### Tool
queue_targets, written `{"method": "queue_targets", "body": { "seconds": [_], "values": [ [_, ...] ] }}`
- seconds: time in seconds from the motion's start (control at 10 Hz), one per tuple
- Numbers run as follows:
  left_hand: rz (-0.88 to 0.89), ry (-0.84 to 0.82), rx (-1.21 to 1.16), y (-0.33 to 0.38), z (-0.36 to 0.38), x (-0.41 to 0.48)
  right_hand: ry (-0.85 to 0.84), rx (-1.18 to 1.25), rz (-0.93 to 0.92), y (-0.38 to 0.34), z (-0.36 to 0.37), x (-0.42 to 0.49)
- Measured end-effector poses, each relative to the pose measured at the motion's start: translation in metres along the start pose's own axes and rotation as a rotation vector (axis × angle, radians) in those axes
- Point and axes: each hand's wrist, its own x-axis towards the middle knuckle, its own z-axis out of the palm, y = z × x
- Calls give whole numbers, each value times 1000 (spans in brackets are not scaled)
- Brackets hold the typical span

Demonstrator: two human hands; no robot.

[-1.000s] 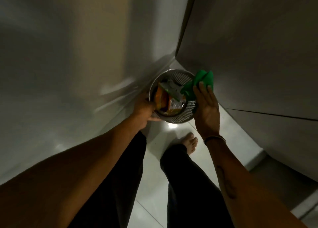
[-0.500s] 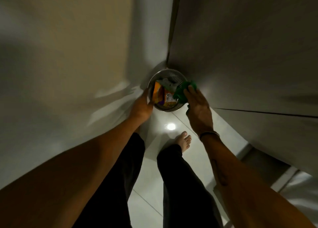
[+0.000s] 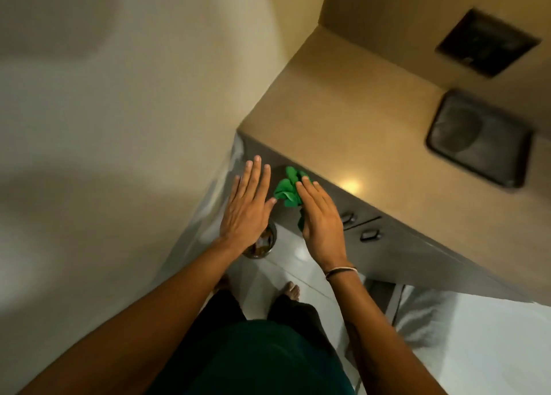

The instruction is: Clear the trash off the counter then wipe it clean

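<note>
My left hand (image 3: 247, 209) is raised with its fingers spread and holds nothing. My right hand (image 3: 320, 215) holds a crumpled green cloth (image 3: 287, 190) just in front of the beige counter (image 3: 372, 132) edge. Below my left wrist, on the floor in the corner, stands a round metal trash bin (image 3: 262, 245) with wrappers inside, mostly hidden by my hand.
A dark tray (image 3: 480, 139) lies on the counter at the right, with a dark square panel (image 3: 486, 42) behind it. Cabinet doors with dark handles (image 3: 369, 235) run under the counter. A plain wall fills the left; my bare feet stand on pale floor tiles (image 3: 298, 275).
Both hands have let go of the bin, now on the floor, and risen to counter height. The view has lifted from the corner floor to the counter top.
</note>
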Motion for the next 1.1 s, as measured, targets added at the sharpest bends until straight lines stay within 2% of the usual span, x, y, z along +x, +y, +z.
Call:
{"method": "queue_targets", "body": {
  "seconds": [0.1, 0.2, 0.3, 0.5, 0.6, 0.8, 1.0, 1.1],
  "values": [
    [171, 119, 37, 28, -40, 45, 221, 50, -20, 2, -66, 19],
    [236, 148, 69, 46, -49, 80, 317, 41, 13, 23, -103, 36],
    [242, 102, 79, 89, -49, 126, 388, -15, 176, 86, -156, 63],
    [212, -3, 154, 130, -10, 159, 335, -127, 437, 194, -198, 104],
    [207, -36, 171, 136, 5, 159, 336, -122, 555, 225, -206, 131],
    [192, -60, 145, 120, 13, 150, -63, -104, 708, 250, -185, 170],
    [178, -31, 95, 111, -1, 155, -38, -148, 708, 239, -186, 166],
    [177, -33, 94, 107, -11, 165, 62, -263, 510, 214, -173, 155]
  ]
}}
